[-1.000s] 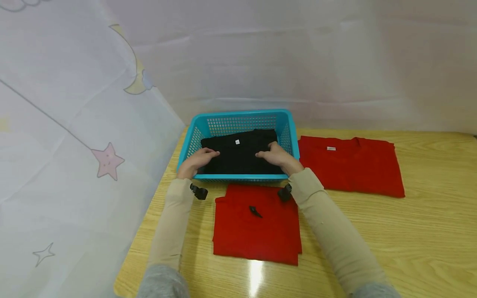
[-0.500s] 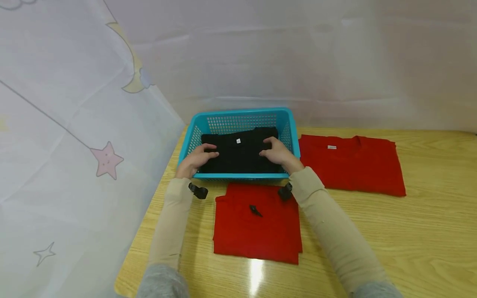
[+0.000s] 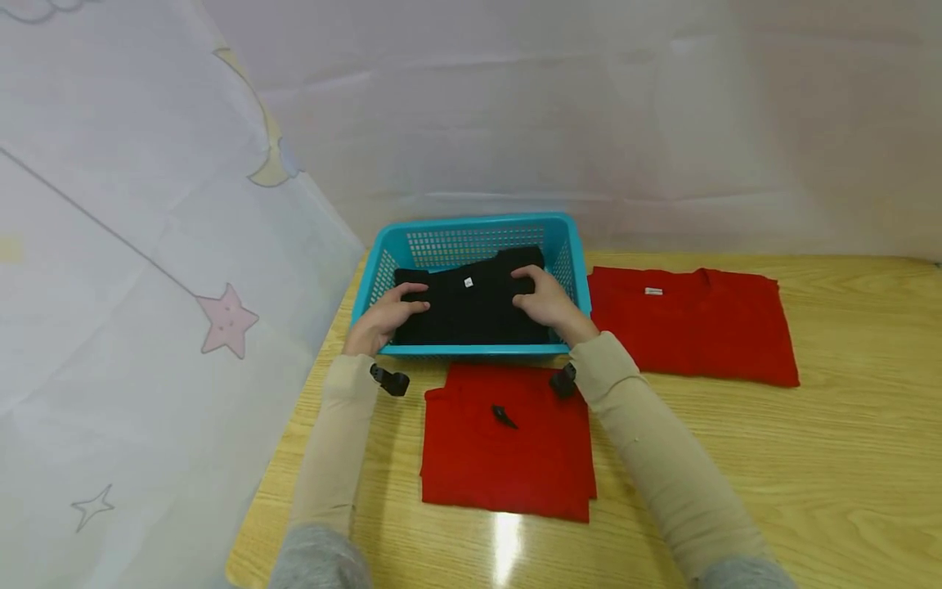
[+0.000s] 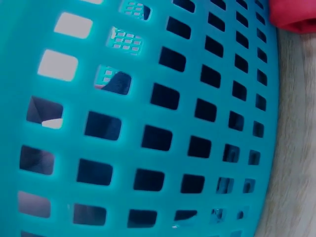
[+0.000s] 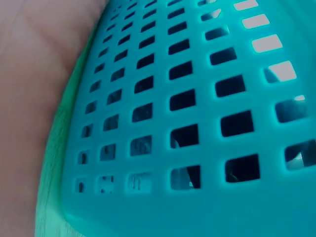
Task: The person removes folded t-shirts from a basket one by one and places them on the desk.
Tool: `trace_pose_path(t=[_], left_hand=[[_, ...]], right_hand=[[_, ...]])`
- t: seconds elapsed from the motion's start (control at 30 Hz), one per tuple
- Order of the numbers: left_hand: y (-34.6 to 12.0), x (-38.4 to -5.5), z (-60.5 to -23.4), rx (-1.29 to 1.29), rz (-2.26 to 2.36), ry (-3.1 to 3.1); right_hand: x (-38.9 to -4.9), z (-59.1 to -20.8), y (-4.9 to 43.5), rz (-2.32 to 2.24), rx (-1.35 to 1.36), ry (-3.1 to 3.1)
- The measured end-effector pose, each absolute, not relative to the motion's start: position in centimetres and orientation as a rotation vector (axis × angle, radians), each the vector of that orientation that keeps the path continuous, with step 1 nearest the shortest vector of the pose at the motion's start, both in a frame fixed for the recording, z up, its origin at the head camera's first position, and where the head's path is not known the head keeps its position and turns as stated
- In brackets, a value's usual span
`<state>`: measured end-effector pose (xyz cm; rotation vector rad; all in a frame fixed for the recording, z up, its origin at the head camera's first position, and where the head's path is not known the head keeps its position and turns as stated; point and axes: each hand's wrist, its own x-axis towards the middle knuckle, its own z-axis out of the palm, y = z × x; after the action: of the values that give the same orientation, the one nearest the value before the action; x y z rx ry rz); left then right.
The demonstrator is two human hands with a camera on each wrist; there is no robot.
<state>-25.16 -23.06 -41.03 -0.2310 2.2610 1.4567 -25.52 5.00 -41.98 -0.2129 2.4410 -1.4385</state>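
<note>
A folded black shirt (image 3: 471,315) with a small white label lies inside the blue plastic basket (image 3: 474,350). My left hand (image 3: 384,316) reaches over the front left rim and touches the left side of the shirt, thumb and forefinger apart. On the right side my right hand (image 3: 550,304) touches the cloth in much the same way, its thumb and forefinger spread. The other fingers of both hands are largely hidden. Both wrist views are filled by the pierced wall of the basket, with dark cloth behind the holes; the right one also shows skin at its left edge.
Close in front of the basket lies a folded red shirt (image 3: 508,466) with a small black object (image 3: 504,416) over it. Another folded red shirt (image 3: 692,327) with a white label lies to the right. A printed cloth (image 3: 147,327) hangs at the left.
Thumb and forefinger of both hands have spread apart on the black shirt. The shirt's back right edge sits slightly further back. The basket and red shirts have stayed put.
</note>
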Motion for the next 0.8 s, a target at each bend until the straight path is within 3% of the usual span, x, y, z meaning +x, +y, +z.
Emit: trace_pose_path(t=[0.47, 0.8], left_hand=[[-23.4, -25.4, -41.3, -0.209, 1.628, 2.256], [-23.3, -25.7, -41.3, -0.233, 1.666, 2.246]], right_hand=[[-25.4, -41.2, 5.6, -1.672, -0.058, 2.246], [-25.5, -40.8, 6.0, -1.480, -0.155, 2.463]])
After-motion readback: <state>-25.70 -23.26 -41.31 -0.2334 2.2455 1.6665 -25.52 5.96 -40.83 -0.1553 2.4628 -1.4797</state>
